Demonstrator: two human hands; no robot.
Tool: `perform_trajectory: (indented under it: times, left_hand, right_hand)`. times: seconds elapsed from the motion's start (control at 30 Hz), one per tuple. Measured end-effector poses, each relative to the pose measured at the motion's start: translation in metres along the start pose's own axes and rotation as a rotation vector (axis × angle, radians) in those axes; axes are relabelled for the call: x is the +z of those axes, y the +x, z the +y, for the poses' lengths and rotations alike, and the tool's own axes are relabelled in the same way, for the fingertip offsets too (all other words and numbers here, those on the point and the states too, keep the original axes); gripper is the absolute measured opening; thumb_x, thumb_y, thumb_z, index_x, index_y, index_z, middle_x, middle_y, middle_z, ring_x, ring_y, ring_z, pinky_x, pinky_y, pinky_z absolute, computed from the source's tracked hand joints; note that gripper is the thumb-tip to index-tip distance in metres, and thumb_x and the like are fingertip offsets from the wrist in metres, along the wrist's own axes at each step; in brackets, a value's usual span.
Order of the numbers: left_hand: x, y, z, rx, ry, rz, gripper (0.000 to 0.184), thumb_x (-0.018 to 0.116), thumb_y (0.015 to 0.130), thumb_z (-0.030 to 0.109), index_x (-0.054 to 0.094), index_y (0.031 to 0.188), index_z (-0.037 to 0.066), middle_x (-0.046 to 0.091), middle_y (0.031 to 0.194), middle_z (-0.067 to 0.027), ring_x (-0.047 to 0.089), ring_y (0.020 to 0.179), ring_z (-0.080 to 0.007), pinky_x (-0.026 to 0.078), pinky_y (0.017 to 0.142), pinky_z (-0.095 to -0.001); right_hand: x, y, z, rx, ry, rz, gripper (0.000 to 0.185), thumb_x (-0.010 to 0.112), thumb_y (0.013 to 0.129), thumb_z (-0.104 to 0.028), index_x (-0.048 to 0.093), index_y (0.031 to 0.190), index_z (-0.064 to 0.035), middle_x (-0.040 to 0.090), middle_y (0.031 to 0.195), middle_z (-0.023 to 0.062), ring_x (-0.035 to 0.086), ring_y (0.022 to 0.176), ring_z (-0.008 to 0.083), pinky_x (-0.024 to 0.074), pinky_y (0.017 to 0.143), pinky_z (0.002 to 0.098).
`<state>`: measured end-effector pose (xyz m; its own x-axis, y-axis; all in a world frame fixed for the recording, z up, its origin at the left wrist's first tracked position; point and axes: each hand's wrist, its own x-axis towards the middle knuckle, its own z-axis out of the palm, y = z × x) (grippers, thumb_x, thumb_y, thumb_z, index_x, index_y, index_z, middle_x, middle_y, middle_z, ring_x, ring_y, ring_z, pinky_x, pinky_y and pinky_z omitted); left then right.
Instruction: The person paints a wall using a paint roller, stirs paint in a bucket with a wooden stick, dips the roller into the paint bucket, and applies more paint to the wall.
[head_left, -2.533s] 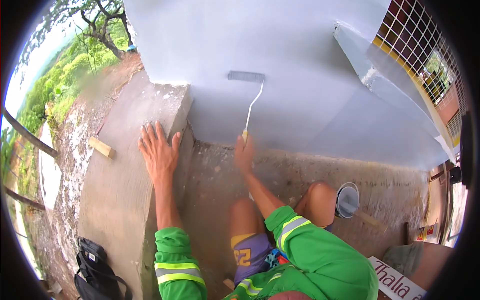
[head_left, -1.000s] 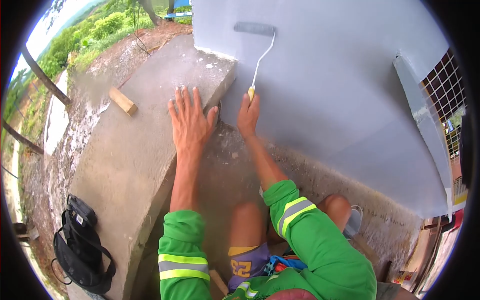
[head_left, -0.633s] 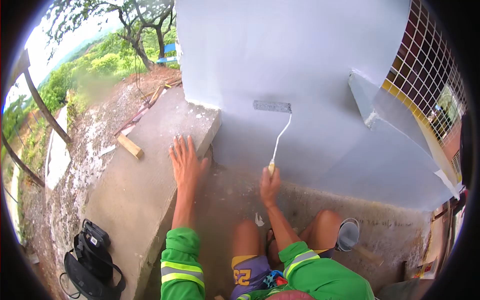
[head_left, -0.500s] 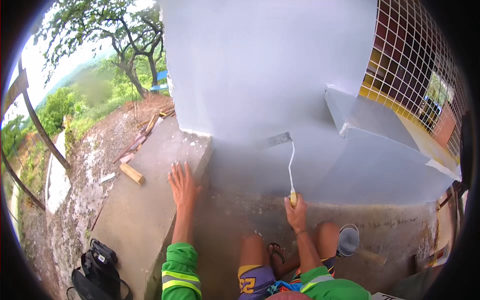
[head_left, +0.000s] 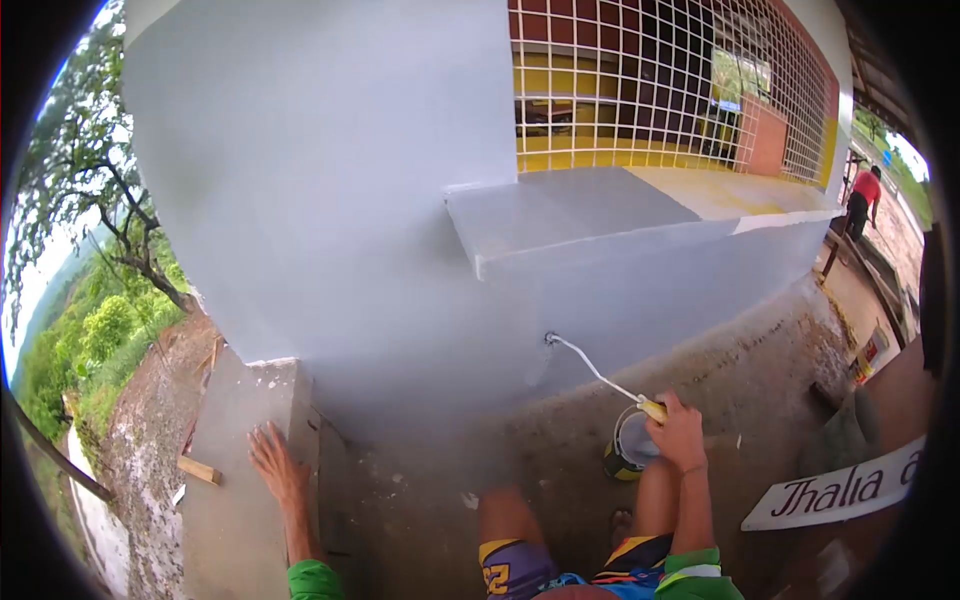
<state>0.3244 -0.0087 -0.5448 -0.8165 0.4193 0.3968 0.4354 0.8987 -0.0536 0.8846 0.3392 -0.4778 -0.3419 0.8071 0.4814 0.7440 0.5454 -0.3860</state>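
My right hand (head_left: 680, 436) is closed round the yellow handle of a paint roller (head_left: 600, 375), at the right of the lower middle. The roller's white wire frame reaches up and left to the low grey wall (head_left: 640, 290); its sleeve shows only as a small dark end, the rest blurred. Just behind and below the handle stands a paint bucket (head_left: 634, 440) with grey inside. My left hand (head_left: 280, 465) lies with fingers spread on the concrete ledge (head_left: 235, 530), holding nothing.
A wood block (head_left: 200, 470) lies on the ledge's left side. A grey sill (head_left: 590, 210) juts out under a white grid (head_left: 640, 90). A lettered white board (head_left: 835, 493) is at the lower right. Far right, a person in a red top (head_left: 866, 190) bends forward.
The view has swung right and up. The roller has moved right and down off the tall wall, and my right hand is now beside the bucket. My left hand stays on the ledge.
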Motion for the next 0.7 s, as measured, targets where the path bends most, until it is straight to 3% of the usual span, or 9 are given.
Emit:
perform_trajectory:
  times: [0.17, 0.27, 0.3, 0.33, 0.43, 0.5, 0.57, 0.63, 0.7]
  left_hand:
    - [0.015, 0.004, -0.004, 0.041, 0.088, 0.018, 0.134, 0.095, 0.057, 0.025, 0.014, 0.163, 0.018, 0.028, 0.164, -0.0156, 0.019, 0.154, -0.0329, 0.025, 0.122, -0.0529]
    - [0.026, 0.017, -0.012, 0.023, 0.276, -0.068, 0.127, 0.092, 0.064, 0.03, 0.013, 0.163, 0.018, 0.028, 0.164, -0.0152, 0.022, 0.153, -0.033, 0.028, 0.121, -0.0513]
    - [0.069, 0.024, -0.047, 0.18, 0.245, 0.138, 0.122, 0.064, 0.064, 0.066, 0.015, 0.163, 0.015, 0.027, 0.162, -0.0226, 0.025, 0.149, -0.0442, 0.032, 0.111, -0.0622]
    - [0.075, 0.03, -0.05, 0.325, 0.213, 0.346, 0.136, 0.036, 0.064, 0.101, 0.016, 0.163, 0.011, 0.026, 0.16, -0.0299, 0.027, 0.145, -0.0554, 0.036, 0.102, -0.0731]
    - [0.064, 0.017, 0.033, -0.011, 0.487, 0.006, 0.121, 0.087, 0.071, 0.036, 0.012, 0.164, 0.017, 0.028, 0.164, -0.0156, 0.024, 0.153, -0.0334, 0.031, 0.118, -0.0504]
    - [-0.015, -0.026, 0.148, 0.253, 0.184, 0.025, 0.08, 0.074, 0.089, 0.037, 0.038, 0.155, 0.011, 0.039, 0.157, -0.0192, 0.037, 0.143, -0.0377, 0.037, 0.112, -0.0517]
    - [-0.001, -0.042, 0.217, 0.664, -0.347, 0.031, 0.037, 0.063, 0.1, 0.025, 0.065, 0.128, 0.001, 0.067, 0.125, -0.0213, 0.06, 0.118, -0.0398, 0.046, 0.101, -0.0483]
    - [-0.042, -0.089, 0.344, 0.542, -0.75, -0.257, 0.035, 0.061, 0.102, 0.026, 0.069, 0.112, -0.006, 0.071, 0.112, -0.0232, 0.066, 0.107, -0.0387, 0.05, 0.096, -0.0433]
    - [-0.057, -0.122, 0.446, 0.612, -0.873, -0.415, 0.034, 0.058, 0.103, 0.029, 0.069, 0.109, -0.002, 0.071, 0.105, -0.0204, 0.067, 0.097, -0.0336, 0.051, 0.089, -0.0407]
  right_hand:
    - [-0.032, -0.024, 0.066, 0.2, -0.112, 0.043, 0.028, 0.071, 0.08, -0.022, 0.056, 0.1, -0.009, 0.068, 0.082, 0.02, 0.066, 0.075, 0.0447, 0.0515, 0.068, 0.0545]
    - [-0.039, -0.041, 0.109, 0.27, 0.012, 0.133, 0.027, 0.071, 0.082, -0.022, 0.058, 0.1, -0.0077, 0.067, 0.081, 0.0216, 0.065, 0.077, 0.0456, 0.0513, 0.067, 0.0527]
    - [-0.037, -0.045, 0.13, 0.314, 0.032, 0.19, 0.026, 0.071, 0.082, -0.021, 0.058, 0.1, -0.0069, 0.067, 0.08, 0.0218, 0.065, 0.076, 0.0451, 0.0513, 0.066, 0.0509]
    - [-0.031, -0.049, 0.151, 0.35, 0.063, 0.243, 0.026, 0.071, 0.083, -0.021, 0.058, 0.1, -0.0062, 0.066, 0.079, 0.0219, 0.064, 0.075, 0.0445, 0.0514, 0.066, 0.0491]
    - [-0.034, -0.061, 0.199, 0.527, 0.198, 0.365, 0.025, 0.071, 0.085, -0.02, 0.059, 0.1, -0.0038, 0.063, 0.075, 0.0202, 0.063, 0.07, 0.0366, 0.0507, 0.065, 0.0432]
    - [-0.026, -0.061, 0.224, 0.617, 0.267, 0.434, 0.023, 0.07, 0.088, -0.018, 0.059, 0.1, -0.0018, 0.06, 0.071, 0.0158, 0.06, 0.066, 0.0261, 0.0492, 0.064, 0.0389]
    - [-0.014, -0.063, 0.253, 0.677, 0.352, 0.506, 0.021, 0.069, 0.089, -0.017, 0.059, 0.098, -0.0007, 0.057, 0.068, 0.0085, 0.054, 0.064, 0.0147, 0.0462, 0.06, 0.0344]
    - [-0.009, -0.052, 0.276, 0.758, 0.595, 0.55, 0.018, 0.068, 0.091, -0.016, 0.058, 0.094, -0.0016, 0.055, 0.067, 0.0027, 0.05, 0.059, 0.0089, 0.0417, 0.053, 0.03]
    - [-0.008, -0.046, 0.284, 0.815, 0.805, 0.586, 0.015, 0.065, 0.093, -0.015, 0.056, 0.09, -0.0036, 0.053, 0.067, 0.0005, 0.047, 0.052, 0.0074, 0.0379, 0.048, 0.0269]
